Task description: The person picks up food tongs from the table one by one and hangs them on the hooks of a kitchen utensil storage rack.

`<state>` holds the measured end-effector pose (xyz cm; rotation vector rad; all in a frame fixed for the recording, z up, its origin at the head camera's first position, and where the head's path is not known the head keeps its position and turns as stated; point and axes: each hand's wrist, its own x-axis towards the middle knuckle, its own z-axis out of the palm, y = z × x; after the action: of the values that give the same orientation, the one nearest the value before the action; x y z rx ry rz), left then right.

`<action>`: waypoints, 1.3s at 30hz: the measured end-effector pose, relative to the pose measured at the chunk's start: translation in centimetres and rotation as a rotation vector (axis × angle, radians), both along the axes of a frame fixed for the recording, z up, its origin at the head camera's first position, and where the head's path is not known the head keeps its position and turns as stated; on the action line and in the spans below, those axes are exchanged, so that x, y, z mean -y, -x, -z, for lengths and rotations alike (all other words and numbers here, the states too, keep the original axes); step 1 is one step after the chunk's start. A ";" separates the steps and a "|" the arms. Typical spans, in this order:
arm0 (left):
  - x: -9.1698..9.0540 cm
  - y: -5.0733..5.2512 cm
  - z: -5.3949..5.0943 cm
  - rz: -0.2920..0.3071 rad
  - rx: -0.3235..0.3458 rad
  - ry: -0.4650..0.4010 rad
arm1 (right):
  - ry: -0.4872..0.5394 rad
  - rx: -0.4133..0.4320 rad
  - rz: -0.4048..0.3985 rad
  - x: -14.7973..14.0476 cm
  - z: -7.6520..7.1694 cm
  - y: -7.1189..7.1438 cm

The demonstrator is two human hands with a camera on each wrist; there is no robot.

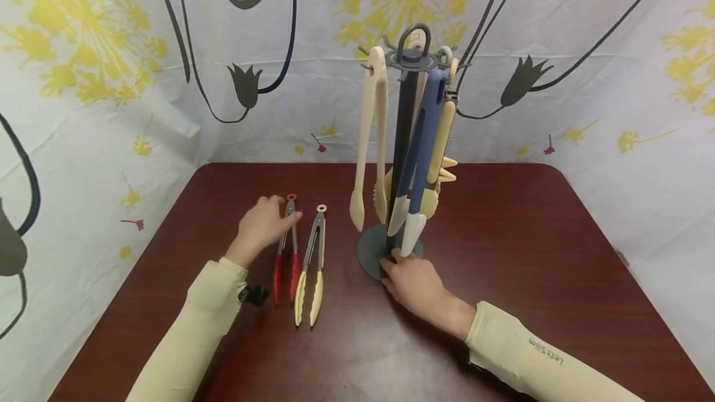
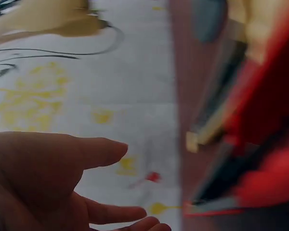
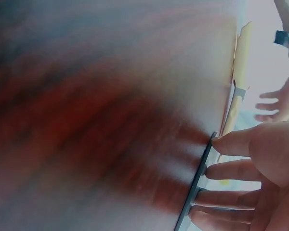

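Observation:
In the head view, red-tipped tongs [image 1: 287, 253] lie on the table, and my left hand [image 1: 265, 223] is over their ring end with thumb and fingers apart. The left wrist view has that hand [image 2: 77, 178] beside the blurred red tongs [image 2: 250, 168], a gap between them. Yellow-tipped tongs [image 1: 313, 265] lie just right of the red pair. My right hand [image 1: 416, 281] rests its fingers on the round dark base [image 1: 370, 252] of an upright stand. From the right wrist view, the fingertips of that hand [image 3: 245, 180] touch the base's thin edge [image 3: 195, 185].
Several utensils hang from the stand's hooks: cream tongs [image 1: 364, 135], blue tongs with pale tips [image 1: 427, 141] and a yellow-handled one [image 1: 442, 141]. The dark red table [image 1: 503, 234] meets a patterned cloth [image 1: 313, 79] at the back and sides.

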<state>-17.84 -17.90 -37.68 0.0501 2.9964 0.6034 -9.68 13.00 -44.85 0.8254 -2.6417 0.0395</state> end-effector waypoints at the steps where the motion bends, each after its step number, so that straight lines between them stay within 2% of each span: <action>1: 0.0 0.1 0.7 -0.006 0.036 0.034 | 0.001 0.001 -0.001 0.0 0.0 0.0; 5: 0.1 0.6 2.9 -0.032 0.123 0.090 | 0.003 0.005 -0.010 0.2 0.1 -0.1; 9: 0.1 0.8 4.2 -0.036 0.159 0.094 | 0.007 0.012 -0.013 0.2 0.1 -0.2; 13: -0.1 0.9 4.8 -0.043 0.137 0.095 | 0.007 0.011 -0.011 0.2 0.2 -0.3; 20: -0.3 1.1 5.3 -0.058 0.110 0.106 | 0.009 0.006 -0.012 0.1 0.1 -0.3; 24: -0.3 1.1 5.4 -0.064 0.096 0.082 | 0.002 0.006 -0.011 0.1 0.0 -0.3; 28: -0.3 1.2 5.4 -0.065 0.085 0.048 | 0.002 0.005 -0.007 0.1 0.2 -0.2; 31: -0.1 1.2 4.9 -0.056 0.060 0.011 | 0.007 0.012 -0.007 0.1 0.2 -0.2; 33: -0.1 1.2 4.1 -0.046 0.023 -0.021 | 0.006 0.011 -0.005 0.1 0.1 -0.2; 39: -0.3 1.4 1.2 -0.011 -0.150 -0.100 | 0.007 0.001 0.004 0.0 -0.2 -0.3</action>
<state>-19.21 -17.58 -38.92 0.0898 3.1091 0.7847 -9.42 12.96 -44.65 0.8178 -2.6426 0.0482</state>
